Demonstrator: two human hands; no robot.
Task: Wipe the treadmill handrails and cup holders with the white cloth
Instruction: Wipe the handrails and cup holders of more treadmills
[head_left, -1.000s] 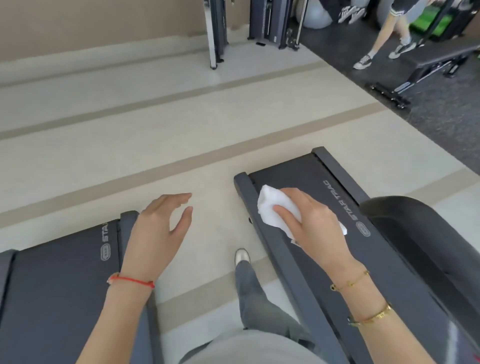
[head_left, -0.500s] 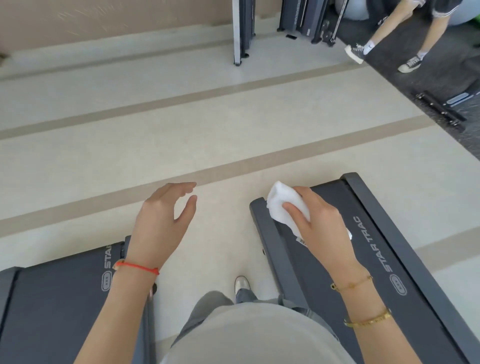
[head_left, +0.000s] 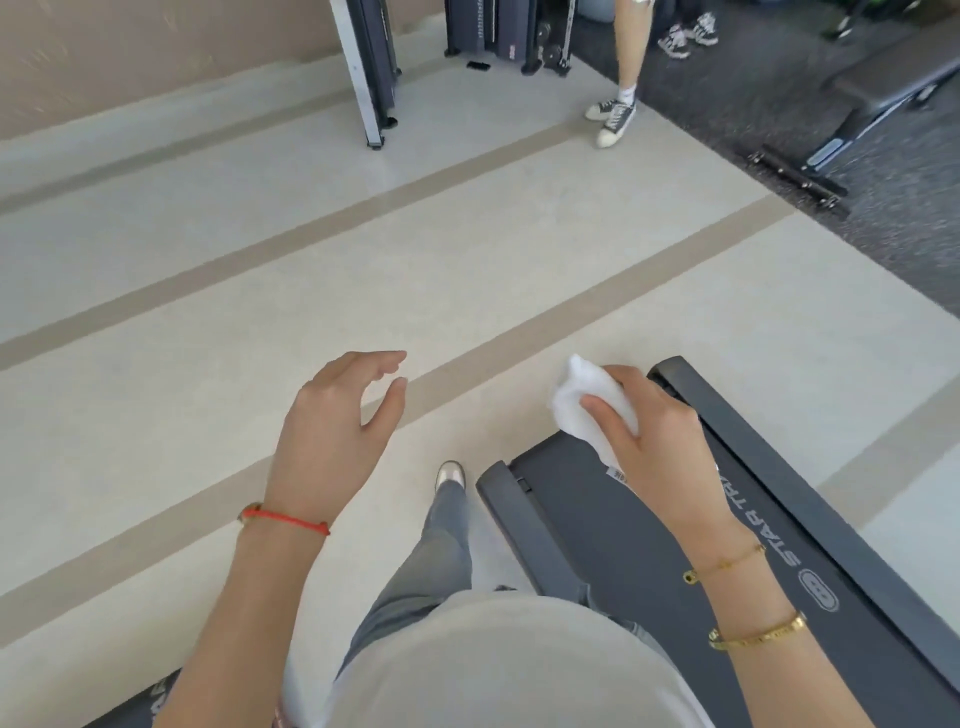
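Observation:
My right hand (head_left: 652, 441) grips a crumpled white cloth (head_left: 582, 402) in the air above the rear end of a dark treadmill deck (head_left: 623, 525) at the lower right. My left hand (head_left: 337, 431) hangs over the pale floor with relaxed, slightly curved fingers and holds nothing. No handrail or cup holder shows in this view. A corner of a second treadmill deck (head_left: 140, 704) peeks in at the bottom left.
Pale floor with tan stripes (head_left: 467, 270) spreads ahead. A machine frame (head_left: 369, 67) and a weight stack (head_left: 504, 31) stand at the far wall. Another person's leg and sneakers (head_left: 615, 111) are at the top right, beside a bench (head_left: 857, 104) on dark matting.
The view has swung left and away from the treadmills: both decks slid down and right, the console left the frame. Both hands keep their pose, the cloth still held.

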